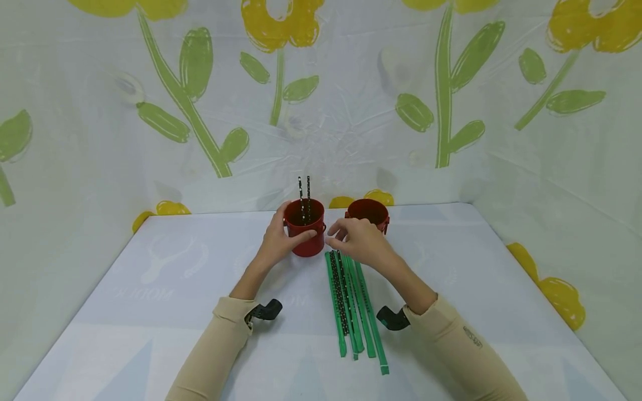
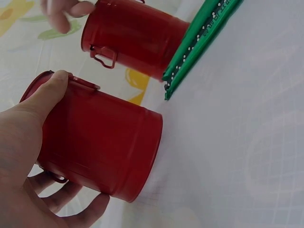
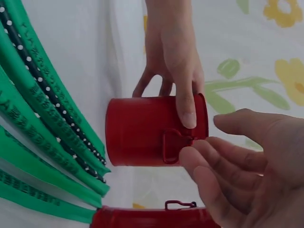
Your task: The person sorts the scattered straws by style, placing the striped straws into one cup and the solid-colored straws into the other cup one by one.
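Observation:
A red metal bucket (image 1: 307, 247) with small side loops stands on the table. My left hand (image 1: 277, 240) holds it, thumb on the near side and fingers around the far side. Two black straws with white dots (image 1: 308, 186) rise out of this bucket. Just to its right hovers my right hand (image 1: 365, 243), its fingers loosely bent and nothing between them; in the right wrist view (image 3: 256, 166) they are close to the bucket's side loop. A second red bucket (image 1: 368, 207) stands behind the right hand, which partly hides it.
In front of the buckets, long green printed wrappers (image 1: 369, 312) and black dotted straws (image 1: 339, 295) lie in a row on the white table (image 1: 175, 289). A flower-printed sheet (image 1: 341, 111) hangs behind the table and at its sides.

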A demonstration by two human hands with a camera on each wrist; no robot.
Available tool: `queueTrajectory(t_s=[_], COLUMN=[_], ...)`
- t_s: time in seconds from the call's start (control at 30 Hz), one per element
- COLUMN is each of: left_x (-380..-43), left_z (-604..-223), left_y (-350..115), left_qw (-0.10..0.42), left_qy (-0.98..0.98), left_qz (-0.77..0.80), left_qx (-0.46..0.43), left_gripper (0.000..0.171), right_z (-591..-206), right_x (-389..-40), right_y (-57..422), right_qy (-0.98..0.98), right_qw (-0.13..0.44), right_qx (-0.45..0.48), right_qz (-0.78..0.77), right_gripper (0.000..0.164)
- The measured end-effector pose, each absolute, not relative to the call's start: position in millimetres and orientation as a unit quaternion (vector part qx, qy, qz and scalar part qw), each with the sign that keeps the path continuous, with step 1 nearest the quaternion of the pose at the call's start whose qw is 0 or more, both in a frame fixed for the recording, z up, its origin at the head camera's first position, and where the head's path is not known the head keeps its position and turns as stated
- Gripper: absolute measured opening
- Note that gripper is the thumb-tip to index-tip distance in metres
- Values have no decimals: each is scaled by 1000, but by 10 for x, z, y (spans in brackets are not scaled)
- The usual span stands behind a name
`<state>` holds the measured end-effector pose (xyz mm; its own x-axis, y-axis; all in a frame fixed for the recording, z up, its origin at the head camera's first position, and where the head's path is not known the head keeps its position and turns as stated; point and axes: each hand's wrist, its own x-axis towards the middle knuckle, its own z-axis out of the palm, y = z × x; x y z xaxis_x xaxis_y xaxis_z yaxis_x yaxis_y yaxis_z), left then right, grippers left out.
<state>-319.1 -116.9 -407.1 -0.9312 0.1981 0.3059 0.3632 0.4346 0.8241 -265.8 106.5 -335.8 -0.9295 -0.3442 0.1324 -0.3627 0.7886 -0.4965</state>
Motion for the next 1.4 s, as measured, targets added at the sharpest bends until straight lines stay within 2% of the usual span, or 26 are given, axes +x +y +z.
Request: queueTrajectory(t_s=[0.4, 0.53, 0.9, 1.4], left_x=[-3200, -3205, -3215, -3210], left_z=[-4082, -4088, -4090, -4090], left_y=[-1174, -1172, -1164, -1167], left_qw=[84, 82, 80, 79], left_qy=[-843, -844, -845, -848], left_qz=[-504, -504, -504, -500], left_qx=[-166, -164, -159, -157], left_gripper=[90, 90, 90, 90], right_z=[-3624, -3701, -3808, -3854], right_x=[-2575, -2567, -2515, -2502], right_y=[1068, 1063, 1006, 849], right_qy=[-946, -946, -931, -944], right_qw=[-125, -147, -182, -169], right_qx=[135, 122, 112, 72], right_qz=[269, 260, 295, 274], right_gripper=[25, 24, 28, 35])
